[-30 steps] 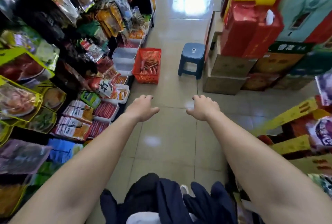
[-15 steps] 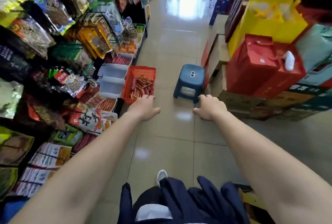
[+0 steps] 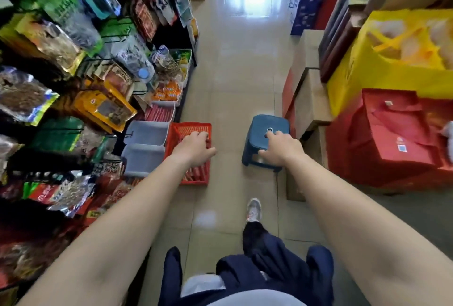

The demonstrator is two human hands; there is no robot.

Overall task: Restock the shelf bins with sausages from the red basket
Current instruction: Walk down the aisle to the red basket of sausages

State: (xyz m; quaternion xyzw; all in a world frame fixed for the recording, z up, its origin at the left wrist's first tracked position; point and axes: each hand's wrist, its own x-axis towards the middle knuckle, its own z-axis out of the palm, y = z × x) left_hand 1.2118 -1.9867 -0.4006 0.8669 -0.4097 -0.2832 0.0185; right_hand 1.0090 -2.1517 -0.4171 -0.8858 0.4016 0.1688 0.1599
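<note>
From where I sit, this reads as the very start of the restock. My left hand (image 3: 193,148) hangs over the red basket (image 3: 191,126), which sits on the floor (image 3: 230,99) directly beneath it, against the foot of the shelf (image 3: 169,33). The thumb is splayed and the fingers dip towards the sausages (image 3: 195,175) in the bottom of the basket. The fingertips are hidden behind the knuckles, so I cannot tell whether they have closed on one. My right hand (image 3: 282,151) is well apart from the left, loosely spread with nothing in it, above the blue stool (image 3: 259,125). Its forefinger is at the seat (touching or just above, I cannot say).

Just to the left of my left hand stand two grey bins (image 3: 149,131), one behind the other, and both look bare inside. Beyond them, further from the hand, a third bin (image 3: 159,113) already shows rows of red sausages.

My judgement is that nothing from the basket has reached the grey bins, the basket holds a fair stock, and all the filling is left to do. The first move is a clean pick from the basket, then a short carry leftward to the nearer bin.
</note>
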